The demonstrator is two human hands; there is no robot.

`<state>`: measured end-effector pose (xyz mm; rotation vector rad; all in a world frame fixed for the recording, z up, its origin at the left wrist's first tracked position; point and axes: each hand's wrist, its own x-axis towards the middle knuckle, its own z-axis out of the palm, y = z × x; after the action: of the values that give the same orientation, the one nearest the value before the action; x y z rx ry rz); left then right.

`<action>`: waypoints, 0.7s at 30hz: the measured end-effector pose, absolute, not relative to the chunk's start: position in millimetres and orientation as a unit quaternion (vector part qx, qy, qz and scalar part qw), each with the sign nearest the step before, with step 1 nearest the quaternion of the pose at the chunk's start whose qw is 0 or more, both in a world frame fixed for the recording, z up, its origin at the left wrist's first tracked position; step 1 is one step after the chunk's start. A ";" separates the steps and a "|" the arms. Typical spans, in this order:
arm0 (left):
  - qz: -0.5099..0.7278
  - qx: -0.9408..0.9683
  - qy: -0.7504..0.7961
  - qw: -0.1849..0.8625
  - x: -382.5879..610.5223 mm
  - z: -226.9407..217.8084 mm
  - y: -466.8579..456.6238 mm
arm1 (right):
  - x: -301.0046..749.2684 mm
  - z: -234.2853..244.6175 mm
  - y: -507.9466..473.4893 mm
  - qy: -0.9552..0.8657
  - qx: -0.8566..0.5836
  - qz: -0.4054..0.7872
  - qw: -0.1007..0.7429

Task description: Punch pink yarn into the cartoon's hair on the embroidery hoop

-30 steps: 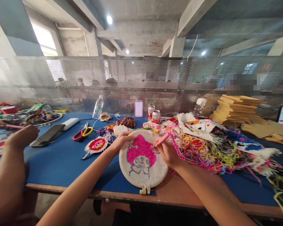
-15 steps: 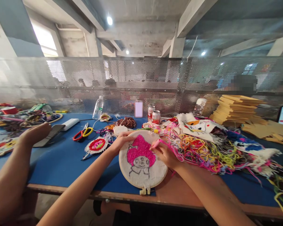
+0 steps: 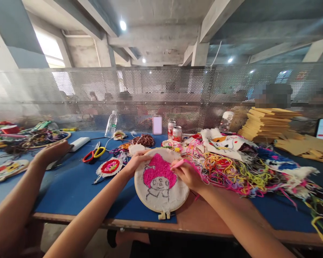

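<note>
A round wooden embroidery hoop (image 3: 161,211) stands tilted at the near table edge, its white cloth showing a figure with a fluffy pink cap. My left hand (image 3: 137,160) grips the hoop's upper left rim. My right hand (image 3: 187,174) pinches a pink punch needle (image 3: 178,163), its tip at the right edge of the pink patch. Pink yarn trails from the needle to the right into a heap of coloured yarn (image 3: 231,172).
A co-worker's arm reaches from the left, hand (image 3: 52,152) over a dark phone beside a white power bank (image 3: 79,142). Scissors (image 3: 94,153), a small red patch (image 3: 109,166), a water bottle (image 3: 111,124), two cans (image 3: 174,130), printed cloths, stacked yellow boards (image 3: 269,122), a perforated metal screen behind.
My right hand slid the needle slightly left along the pink patch. The co-worker's hand moved right across the table, over the phone. The view shifted slightly.
</note>
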<state>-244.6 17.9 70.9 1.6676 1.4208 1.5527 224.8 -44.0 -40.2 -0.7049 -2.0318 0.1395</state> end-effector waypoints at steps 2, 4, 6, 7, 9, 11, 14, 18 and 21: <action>0.581 0.594 0.478 0.285 -246.7 69.4 17.9 | 225.6 -38.3 -46.1 -0.820 -0.290 0.053 0.490; 0.605 0.565 0.461 0.320 -248.2 67.1 19.6 | 226.6 -37.4 -47.7 -0.816 -0.299 0.040 0.493; 0.610 0.558 0.469 0.310 -251.1 63.4 24.9 | 227.7 -38.0 -48.0 -0.813 -0.301 0.035 0.498; 0.603 0.565 0.481 0.292 -254.6 60.8 29.3 | 228.1 -38.7 -47.7 -0.811 -0.302 0.035 0.499; 0.576 0.587 0.510 0.252 -267.6 54.0 40.0 | 228.7 -40.4 -46.8 -0.811 -0.306 0.037 0.497; 0.529 0.613 0.537 0.234 -287.1 47.4 49.0 | 229.0 -41.1 -46.4 -0.812 -0.310 0.041 0.492; 0.482 0.641 0.545 0.244 -307.1 45.8 45.7 | 228.8 -39.4 -47.6 -0.813 -0.314 0.046 0.487; 0.511 0.666 0.411 0.356 -252.6 56.2 6.7 | 227.3 -36.6 -48.7 -0.825 -0.299 0.049 0.478; 0.444 0.648 0.363 0.501 -154.0 48.0 -16.1 | 225.8 -40.0 -45.4 -0.830 -0.291 0.065 0.471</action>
<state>-154.0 -16.1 48.0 1.5657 0.8778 1.0734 225.8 -45.4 -40.0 -0.7132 -2.0334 0.1584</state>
